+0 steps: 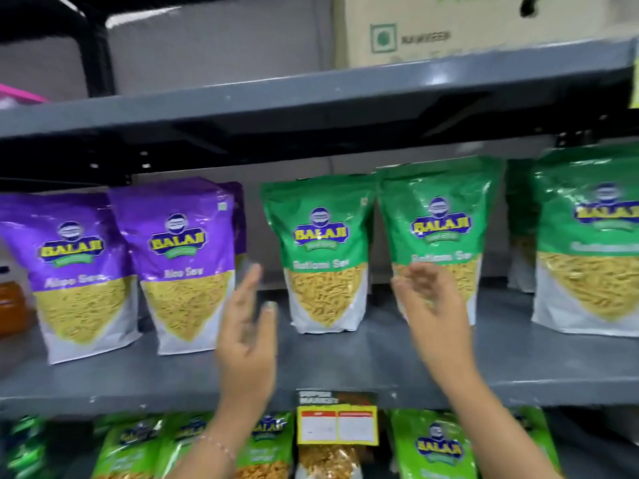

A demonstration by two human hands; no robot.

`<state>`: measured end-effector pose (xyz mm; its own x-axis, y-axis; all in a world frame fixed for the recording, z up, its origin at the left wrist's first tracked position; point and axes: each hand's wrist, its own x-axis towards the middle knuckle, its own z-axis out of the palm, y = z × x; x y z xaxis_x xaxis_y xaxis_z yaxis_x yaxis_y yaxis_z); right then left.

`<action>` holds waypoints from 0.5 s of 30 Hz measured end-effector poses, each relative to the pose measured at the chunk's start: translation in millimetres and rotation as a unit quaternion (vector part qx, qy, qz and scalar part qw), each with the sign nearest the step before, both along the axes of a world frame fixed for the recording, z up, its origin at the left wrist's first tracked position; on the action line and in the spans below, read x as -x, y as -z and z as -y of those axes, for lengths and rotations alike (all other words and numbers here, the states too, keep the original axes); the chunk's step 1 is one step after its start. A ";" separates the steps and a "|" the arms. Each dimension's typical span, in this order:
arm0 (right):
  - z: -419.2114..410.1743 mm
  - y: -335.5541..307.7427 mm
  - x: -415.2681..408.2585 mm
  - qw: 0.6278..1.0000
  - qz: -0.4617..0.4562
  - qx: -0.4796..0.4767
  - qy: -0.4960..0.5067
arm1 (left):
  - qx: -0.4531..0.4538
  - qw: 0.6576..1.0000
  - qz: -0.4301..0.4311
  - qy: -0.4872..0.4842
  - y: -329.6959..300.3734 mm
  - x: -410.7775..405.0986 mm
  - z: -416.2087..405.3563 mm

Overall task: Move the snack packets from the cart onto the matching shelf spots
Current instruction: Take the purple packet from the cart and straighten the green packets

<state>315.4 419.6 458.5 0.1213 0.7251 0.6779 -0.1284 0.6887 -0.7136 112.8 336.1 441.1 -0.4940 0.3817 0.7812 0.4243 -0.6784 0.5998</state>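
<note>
On the grey middle shelf (345, 368) stand two purple Aloo Sev packets (79, 271) (188, 264) at the left and three green Ratlami Sev packets (323, 250) (439, 233) (587, 236) to the right. My left hand (247, 326) is raised with fingers apart in the gap between the second purple packet and the first green one, holding nothing. My right hand (432, 305) is spread in front of the lower part of the middle green packet; I cannot tell whether it touches it. The cart is out of view.
A cardboard box (466, 29) sits on the top shelf (311, 95). Light-green packets (437, 444) and a yellow price tag (337, 425) fill the lower shelf. An orange item (10, 305) stands at the far left.
</note>
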 end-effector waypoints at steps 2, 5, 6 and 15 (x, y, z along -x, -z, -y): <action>-28.1 -0.4 -49.2 0.996 -0.014 0.024 0.084 | 0.074 0.990 0.008 0.119 -8.6 -69.3 -20.9; -69.5 1.8 -96.6 0.991 0.018 0.086 0.097 | 0.195 0.945 0.102 0.240 -26.8 -138.4 -67.5; -77.7 3.5 -103.9 0.990 0.047 0.109 0.078 | 0.223 0.934 0.122 0.252 -29.8 -148.3 -84.2; -93.9 22.3 -112.5 0.971 0.126 0.201 -0.041 | 0.294 0.911 0.167 0.235 -19.7 -186.0 -134.1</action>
